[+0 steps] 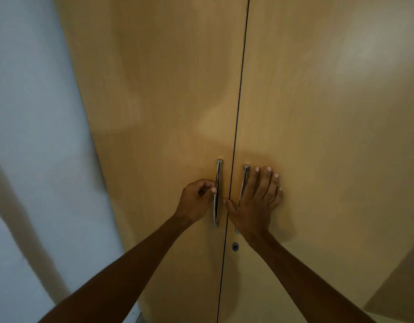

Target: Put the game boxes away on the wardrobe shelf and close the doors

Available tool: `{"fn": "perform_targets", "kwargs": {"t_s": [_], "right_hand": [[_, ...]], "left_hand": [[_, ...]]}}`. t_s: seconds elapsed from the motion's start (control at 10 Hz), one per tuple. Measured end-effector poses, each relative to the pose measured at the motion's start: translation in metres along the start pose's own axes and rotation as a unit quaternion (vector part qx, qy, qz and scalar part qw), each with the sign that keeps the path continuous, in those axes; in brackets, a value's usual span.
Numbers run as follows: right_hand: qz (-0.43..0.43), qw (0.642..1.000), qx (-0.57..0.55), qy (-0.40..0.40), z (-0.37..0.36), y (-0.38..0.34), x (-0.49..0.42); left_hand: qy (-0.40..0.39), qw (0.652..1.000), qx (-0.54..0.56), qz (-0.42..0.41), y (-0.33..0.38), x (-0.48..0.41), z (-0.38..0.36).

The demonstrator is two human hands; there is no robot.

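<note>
the left door [154, 89] and right door [317, 113] are warm honey-tan wood with a faint grain. the seam [238, 101] between them is a thin black line. left of the seam the tan carries soft brown shadow patches. right of it there is a washed-out greyish-cream sheen high up and a darker brown wedge low down. the left handle [218, 173] and right handle [245, 173], either side of the seam, are shiny silver-grey with dark streaks. the lock [235, 246], just right of the seam, is dark grey-blue. the wall [38, 113], far left of the seam, is pale blue-grey with a diagonal beige-brown band.
</note>
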State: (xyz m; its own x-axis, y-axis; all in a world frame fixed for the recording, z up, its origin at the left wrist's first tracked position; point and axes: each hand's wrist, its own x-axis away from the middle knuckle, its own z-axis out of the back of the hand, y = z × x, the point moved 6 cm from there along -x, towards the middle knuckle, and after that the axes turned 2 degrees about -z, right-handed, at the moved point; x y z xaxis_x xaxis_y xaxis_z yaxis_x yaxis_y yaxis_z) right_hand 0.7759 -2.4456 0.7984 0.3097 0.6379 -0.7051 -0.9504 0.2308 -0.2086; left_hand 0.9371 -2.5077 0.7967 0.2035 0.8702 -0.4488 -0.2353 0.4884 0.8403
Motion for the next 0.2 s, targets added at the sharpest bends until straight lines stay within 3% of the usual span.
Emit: {"fn": "perform_targets", "kwargs": {"t_s": [0.2], "right_hand": [[0.042,0.994,-0.104,-0.016,0.02,-0.003,0.022]], "left_hand": [[0.067,0.987,-0.149,-0.01,0.002,0.052,0.034]]}}
